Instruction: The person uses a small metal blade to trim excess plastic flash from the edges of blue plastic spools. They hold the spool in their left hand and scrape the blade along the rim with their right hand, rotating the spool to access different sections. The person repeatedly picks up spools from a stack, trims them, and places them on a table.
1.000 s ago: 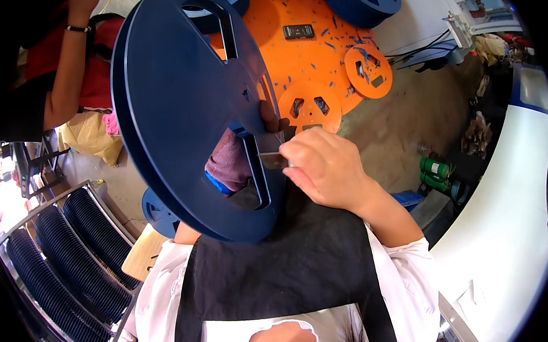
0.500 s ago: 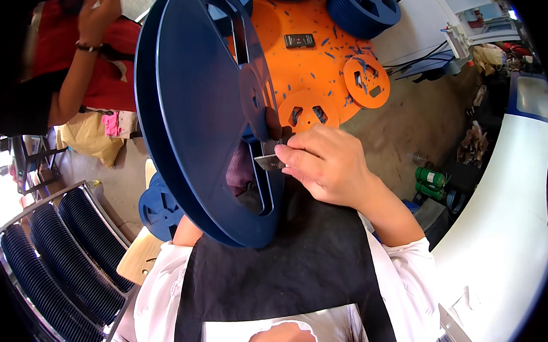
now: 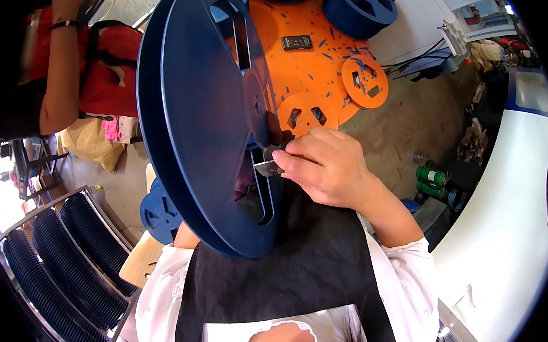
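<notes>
A large dark blue plastic reel point(image 3: 203, 107) stands tilted on edge in front of me, its two flanges apart with a gap between them. My right hand point(image 3: 326, 167) is closed, pinching a small flat metal blade point(image 3: 268, 168) between thumb and fingers. The blade's tip lies at the edge of a cutout in the near flange, below the hub point(image 3: 254, 103). My left forearm point(image 3: 186, 237) goes behind the reel. Purple-maroon cloth point(image 3: 245, 177) shows through the cutout; it may be a glove. The fingers of my left hand are hidden by the reel.
Beyond the reel, an orange round table point(image 3: 279, 55) carries blue shavings, orange discs point(image 3: 365, 81), a small black device point(image 3: 297, 42) and stacked blue reels point(image 3: 359, 13). A rack of dark discs point(image 3: 62, 253) stands left. A white curved surface point(image 3: 497, 242) is at right. Another person's arm point(image 3: 61, 76) shows upper left.
The reel has shifted slightly downward and right at its lower edge. My right hand and the blade have barely moved along the cutout. The other person's arm has moved left.
</notes>
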### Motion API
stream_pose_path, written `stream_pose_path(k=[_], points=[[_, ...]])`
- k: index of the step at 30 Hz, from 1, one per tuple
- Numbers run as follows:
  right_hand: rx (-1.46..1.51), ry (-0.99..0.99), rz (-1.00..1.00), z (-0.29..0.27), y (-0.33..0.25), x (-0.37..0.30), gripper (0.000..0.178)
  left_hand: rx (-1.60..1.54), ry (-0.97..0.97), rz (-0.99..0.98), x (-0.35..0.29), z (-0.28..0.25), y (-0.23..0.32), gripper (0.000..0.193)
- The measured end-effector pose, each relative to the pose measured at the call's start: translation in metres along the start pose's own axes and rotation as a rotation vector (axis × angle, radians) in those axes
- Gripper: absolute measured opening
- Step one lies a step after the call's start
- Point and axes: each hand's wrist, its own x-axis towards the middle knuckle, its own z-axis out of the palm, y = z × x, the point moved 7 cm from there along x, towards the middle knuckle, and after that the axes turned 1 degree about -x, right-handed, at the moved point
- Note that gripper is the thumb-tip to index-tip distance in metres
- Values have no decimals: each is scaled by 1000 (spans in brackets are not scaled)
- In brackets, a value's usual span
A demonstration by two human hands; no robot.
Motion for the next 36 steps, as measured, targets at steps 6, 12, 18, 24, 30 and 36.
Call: stream_pose_path(k=[6, 12, 18, 24, 30, 36], points=[[-47, 21, -16, -1, 2, 1, 16, 4, 106, 13, -7, 24, 4, 31], [-60, 71, -26, 1, 6, 3, 26, 134, 66, 48, -4, 37, 6, 31], [-10, 76, 16, 1, 9, 5, 31, 3, -17, -50, -4, 41, 2, 37], [171, 49, 189, 3, 18, -1, 16, 239, 5, 88, -5, 44, 10, 42], [267, 10, 338, -11, 26, -2, 6, 250, -5, 78, -6, 44, 7, 45], [116, 34, 267, -10, 24, 0, 9, 262, -18, 80, -3, 45, 7, 49]])
